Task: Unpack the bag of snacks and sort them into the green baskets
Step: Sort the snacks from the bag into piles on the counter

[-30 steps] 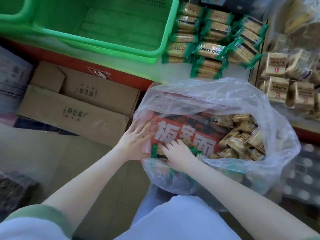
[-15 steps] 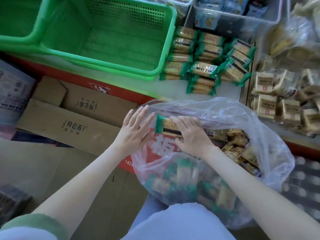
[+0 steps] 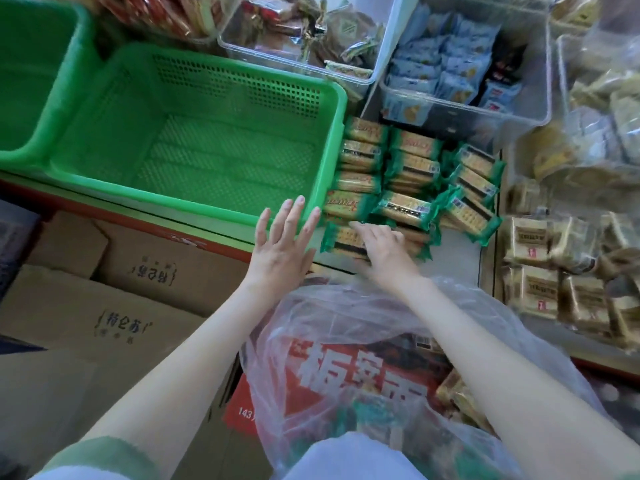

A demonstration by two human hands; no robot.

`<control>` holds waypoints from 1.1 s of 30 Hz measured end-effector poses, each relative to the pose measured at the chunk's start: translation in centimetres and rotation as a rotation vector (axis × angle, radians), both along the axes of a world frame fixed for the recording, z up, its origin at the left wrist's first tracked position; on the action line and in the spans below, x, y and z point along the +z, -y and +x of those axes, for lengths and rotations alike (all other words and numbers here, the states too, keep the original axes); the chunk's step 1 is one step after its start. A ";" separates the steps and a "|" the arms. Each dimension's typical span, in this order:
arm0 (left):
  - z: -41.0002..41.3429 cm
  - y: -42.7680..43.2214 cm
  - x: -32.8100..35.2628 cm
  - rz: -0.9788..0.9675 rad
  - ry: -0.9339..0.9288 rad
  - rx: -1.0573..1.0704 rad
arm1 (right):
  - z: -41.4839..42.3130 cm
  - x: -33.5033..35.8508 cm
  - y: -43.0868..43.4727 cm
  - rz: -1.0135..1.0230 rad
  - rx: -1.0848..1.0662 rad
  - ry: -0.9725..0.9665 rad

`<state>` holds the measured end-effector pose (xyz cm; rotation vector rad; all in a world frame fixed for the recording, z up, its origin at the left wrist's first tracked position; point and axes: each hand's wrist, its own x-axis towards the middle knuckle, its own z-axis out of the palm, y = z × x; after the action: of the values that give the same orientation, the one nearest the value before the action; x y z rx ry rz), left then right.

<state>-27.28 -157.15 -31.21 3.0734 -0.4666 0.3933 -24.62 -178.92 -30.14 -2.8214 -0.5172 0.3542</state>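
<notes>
Shelf top (image 3: pixel 457 252): right hand (image 3: pixel 384 252) holds packet (image 3: pixel 341 240) beside green basket (image 3: pixel 332 140)

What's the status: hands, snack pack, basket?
Left hand open over green basket front rim. Right hand on green-wrapped pack at stack beside basket, grip unclear. Basket empty. Nothing blocking.

Perforated green plastic basket (image 3: pixel 194 157) with a smooth rim; glossy foil-like green snack wrappers (image 3: pixel 405 206); thin, crinkled clear plastic bag (image 3: pixel 346 317); matt brown cardboard boxes (image 3: pixel 104 306); clear hard plastic bins (image 3: pixel 464 112).
</notes>
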 end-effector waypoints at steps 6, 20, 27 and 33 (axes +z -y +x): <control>-1.3 -0.1 -0.2 -0.041 0.054 -0.062 | -0.3 -2.1 -1.7 -0.088 0.018 -0.001; -15.7 4.1 -3.2 -0.051 -0.306 -0.384 | -19.0 -0.7 9.1 -0.383 0.044 0.083; -19.4 10.1 -1.4 -0.091 -0.286 -0.472 | -23.9 -0.6 13.0 -0.649 -0.161 -0.076; -22.4 13.3 0.1 -0.001 -0.278 -0.428 | -24.0 0.9 14.0 -0.658 -0.021 -0.142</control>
<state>-49.72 -170.45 -31.15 2.8446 -1.0677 -0.0434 -48.65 -192.90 -29.19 -3.3780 -0.3900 0.8482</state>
